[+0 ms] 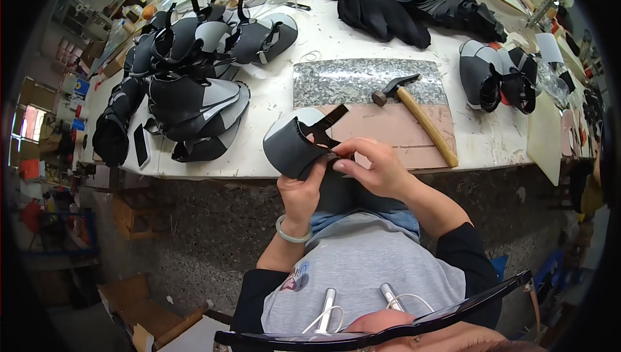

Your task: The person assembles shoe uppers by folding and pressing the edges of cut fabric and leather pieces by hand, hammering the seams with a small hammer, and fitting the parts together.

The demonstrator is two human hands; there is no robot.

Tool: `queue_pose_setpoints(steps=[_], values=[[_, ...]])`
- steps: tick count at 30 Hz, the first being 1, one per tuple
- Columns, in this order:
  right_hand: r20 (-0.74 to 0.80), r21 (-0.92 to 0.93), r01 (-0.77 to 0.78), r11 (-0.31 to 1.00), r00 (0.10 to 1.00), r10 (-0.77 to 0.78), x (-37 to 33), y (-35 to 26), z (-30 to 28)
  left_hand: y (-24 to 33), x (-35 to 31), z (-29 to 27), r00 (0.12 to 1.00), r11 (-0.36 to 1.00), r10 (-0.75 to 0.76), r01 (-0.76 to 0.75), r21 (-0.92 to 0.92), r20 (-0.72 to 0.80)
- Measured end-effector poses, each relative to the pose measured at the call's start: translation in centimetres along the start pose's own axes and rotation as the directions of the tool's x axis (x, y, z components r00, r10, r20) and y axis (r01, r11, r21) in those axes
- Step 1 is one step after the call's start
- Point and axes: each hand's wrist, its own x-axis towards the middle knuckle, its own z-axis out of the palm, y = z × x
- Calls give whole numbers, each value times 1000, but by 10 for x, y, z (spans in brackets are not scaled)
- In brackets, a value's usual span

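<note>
A dark grey and light grey shoe upper (284, 151) is held over the table's front edge, its black strap sticking up to the right. My left hand (301, 197) grips it from below, fingers inside the opening and thumb outside. At the upper's right edge, my right hand (375, 166) pinches the black edging between thumb and fingertips. What exactly lies between those fingertips is too small to make out. Just right of my hands, a wooden-handled hammer (425, 122) rests across a speckled stone slab (362, 77) and a pinkish board (388, 135).
Piled shoe uppers (194, 103) cover the table's left side, with a phone (141, 145) at the front edge. Black fabric pieces (381, 12) lie at the back. More uppers (480, 80) stand at the right, near a pale sheet (544, 138) overhanging the edge.
</note>
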Motion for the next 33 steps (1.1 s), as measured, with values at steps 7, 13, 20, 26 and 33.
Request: queue_pose_setpoints(steps=[7,13,20,26,33], values=[[337,465,-405,788,903,265,3,18,-6,-4,4,-15,978,942,-177,201,-270,110],[422,499,-488,716,859,291,7,18,-12,-2,5,-17,983,979,-128,147,-143,135],[327,377,-394,838,903,277,12,7,-8,-3,0,-9,992,979,-116,123,-165,49],[282,335,-331,882,929,241,15,3,-9,5,0,-9,986,972,-162,167,-166,44],[240,247,-187,951,963,127,20,1,-9,13,0,-12,954,930,-298,281,-236,-37]])
